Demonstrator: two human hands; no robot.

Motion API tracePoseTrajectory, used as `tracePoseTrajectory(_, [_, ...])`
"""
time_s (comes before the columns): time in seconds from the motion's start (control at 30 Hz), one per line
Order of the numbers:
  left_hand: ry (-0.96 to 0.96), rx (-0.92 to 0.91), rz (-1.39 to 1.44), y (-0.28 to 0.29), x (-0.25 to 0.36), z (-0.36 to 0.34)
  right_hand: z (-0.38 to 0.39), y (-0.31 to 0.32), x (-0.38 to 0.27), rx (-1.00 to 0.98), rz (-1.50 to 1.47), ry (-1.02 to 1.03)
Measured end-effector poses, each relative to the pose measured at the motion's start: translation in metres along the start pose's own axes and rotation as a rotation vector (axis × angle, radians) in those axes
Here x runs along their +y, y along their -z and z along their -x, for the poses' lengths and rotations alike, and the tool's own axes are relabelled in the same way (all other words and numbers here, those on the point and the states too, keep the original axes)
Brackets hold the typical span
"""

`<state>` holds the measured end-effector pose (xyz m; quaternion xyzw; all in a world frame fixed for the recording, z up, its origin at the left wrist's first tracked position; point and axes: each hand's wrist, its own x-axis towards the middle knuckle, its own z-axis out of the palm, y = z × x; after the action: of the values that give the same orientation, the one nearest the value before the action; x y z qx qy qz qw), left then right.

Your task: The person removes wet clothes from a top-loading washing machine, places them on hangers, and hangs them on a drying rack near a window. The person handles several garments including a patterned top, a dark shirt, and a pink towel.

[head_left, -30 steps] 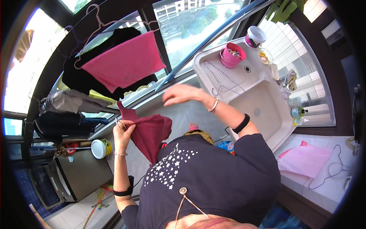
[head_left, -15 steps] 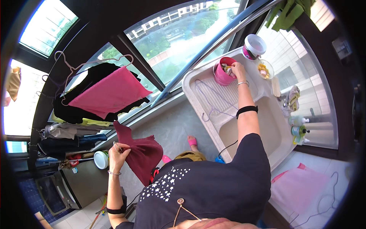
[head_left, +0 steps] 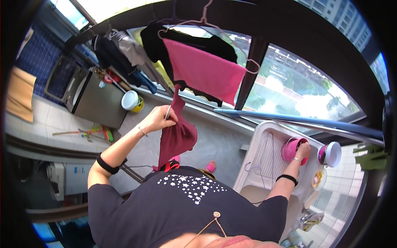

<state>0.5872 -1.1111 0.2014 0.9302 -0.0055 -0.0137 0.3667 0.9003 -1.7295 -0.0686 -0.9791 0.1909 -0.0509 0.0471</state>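
Observation:
My left hand (head_left: 159, 120) is closed, its fingers pinching a maroon cloth (head_left: 180, 138) that hangs down in front of me. A thin pale piece I cannot identify shows between those fingers. To the right, my right hand (head_left: 304, 149) reaches into a pink bucket (head_left: 290, 149) standing on the ribbed part of a pale sink unit (head_left: 250, 162). The bucket wall and the hand hide its fingers and most of the contents. A thin wire hanger (head_left: 264, 161) lies on the ribs beside the bucket.
A pink towel (head_left: 206, 72) and dark clothes (head_left: 151, 43) hang ahead by the windows. A blue pole (head_left: 297, 118) crosses above the sink's far end. Beside the bucket are a white-lidded tub (head_left: 329, 154) and a small bowl (head_left: 317, 179). A lidded bucket (head_left: 131, 101) stands left.
The view has swung left, so everything sits further right in it. My left hand has lifted the maroon cloth, and my right hand has gone deeper into the pink bucket.

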Motion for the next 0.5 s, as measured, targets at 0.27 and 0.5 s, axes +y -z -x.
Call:
tracePoseTrajectory(0.27, [0.109, 0.02, 0.116, 0.014, -0.008, 0.002, 0.049, 0.069, 0.0, 0.461, -0.708, 0.013])
tracePoseTrajectory(0.5, [0.075, 0.003, 0.126, 0.027, -0.027, 0.01, 0.207, 0.179, -0.124, 0.061, -1.205, 0.308])
